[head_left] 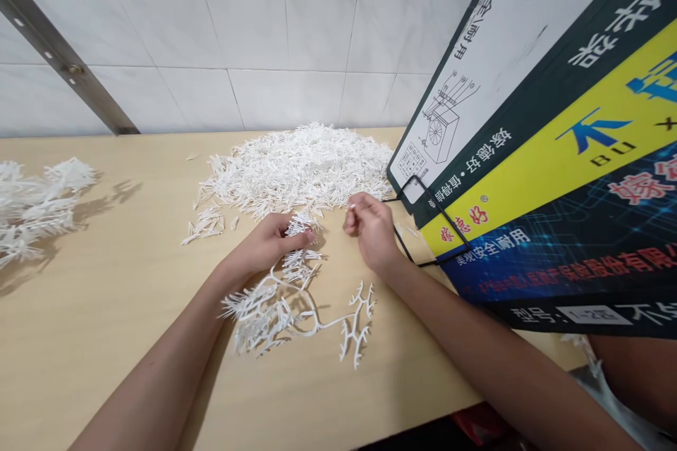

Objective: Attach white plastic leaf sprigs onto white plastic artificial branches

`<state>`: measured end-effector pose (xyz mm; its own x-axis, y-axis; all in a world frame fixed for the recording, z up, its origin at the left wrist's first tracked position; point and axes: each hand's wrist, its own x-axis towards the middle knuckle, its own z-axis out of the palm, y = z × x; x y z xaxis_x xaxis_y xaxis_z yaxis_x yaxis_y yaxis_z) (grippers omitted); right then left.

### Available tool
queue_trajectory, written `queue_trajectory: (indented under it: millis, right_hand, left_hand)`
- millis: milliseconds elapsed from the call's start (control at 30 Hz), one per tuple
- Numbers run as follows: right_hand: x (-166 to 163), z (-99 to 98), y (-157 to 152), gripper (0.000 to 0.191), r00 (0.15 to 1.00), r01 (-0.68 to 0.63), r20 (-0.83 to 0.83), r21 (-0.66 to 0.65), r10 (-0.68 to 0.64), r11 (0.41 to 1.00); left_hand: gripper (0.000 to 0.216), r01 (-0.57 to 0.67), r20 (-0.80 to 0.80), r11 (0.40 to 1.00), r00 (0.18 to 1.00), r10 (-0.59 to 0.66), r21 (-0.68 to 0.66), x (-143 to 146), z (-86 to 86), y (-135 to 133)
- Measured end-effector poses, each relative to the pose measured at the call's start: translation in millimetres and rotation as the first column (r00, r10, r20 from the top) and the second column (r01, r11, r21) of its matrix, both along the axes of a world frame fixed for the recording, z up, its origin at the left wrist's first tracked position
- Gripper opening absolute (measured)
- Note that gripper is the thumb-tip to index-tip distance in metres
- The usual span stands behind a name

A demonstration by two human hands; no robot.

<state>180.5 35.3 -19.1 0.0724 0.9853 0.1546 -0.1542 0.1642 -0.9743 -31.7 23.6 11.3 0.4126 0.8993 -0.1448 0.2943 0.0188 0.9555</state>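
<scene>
Nearest us on the counter (95,338) lies a white branching frame (296,306), thin curved stems crowded with small spikes. Our left hand (267,245) grips its far end; our right hand (371,229) pinches a tiny white piece (352,206). Beyond sits a heap of loose pieces (307,165).

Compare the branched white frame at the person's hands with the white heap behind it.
The branched frame is one connected piece, small parts joined to a curved stem; the heap is many loose bits. The frame is spread out thin; the heap is mounded. The left hand grips the frame; the heap lies unheld, while the right hand pinches a small white piece. Both are white plastic on the table.
</scene>
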Motion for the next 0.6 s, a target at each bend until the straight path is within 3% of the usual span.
queue_trajectory:
  millis: [67,133,300,467,533,600]
  right_hand:
    - [4.6,0.0,5.7,0.034,0.990,0.140,-0.005,0.019,-0.140,0.990]
    - [5.5,1.9,5.6,0.023,0.974,0.167,0.139,0.085,-0.177,0.982]
    - [-1.0,11.8,-13.7,0.033,0.870,-0.056,0.478,0.330,-0.115,0.942]
    - [-5.1,13.6,-22.6,0.033,0.784,-0.294,0.621,0.373,-0.001,0.880]
    - [-6.0,11.9,-20.6,0.019,0.772,-0.322,0.636,0.364,0.020,0.874]
    - [-6.3,10.6,-17.7,0.017,0.795,-0.260,0.606,0.359,-0.012,0.897]
  left_hand:
    - [0.044,-0.028,0.003,1.000,1.000,0.028,0.002,0.6,1.2,-1.9]
    - [0.044,-0.031,-0.009,0.999,0.999,0.032,0.016,2.0,2.3,-3.0]
    - [0.039,0.027,-0.043,0.999,0.999,-0.025,0.047,6.5,3.9,-3.3]
    - [0.032,0.145,-0.172,0.973,0.978,-0.114,0.178,10.2,1.6,-0.7]
    - [0.024,0.180,-0.202,0.959,0.970,-0.136,0.219,11.0,0.9,0.1]
    - [0.021,0.193,-0.200,0.956,0.968,-0.150,0.220,10.9,0.5,0.9]
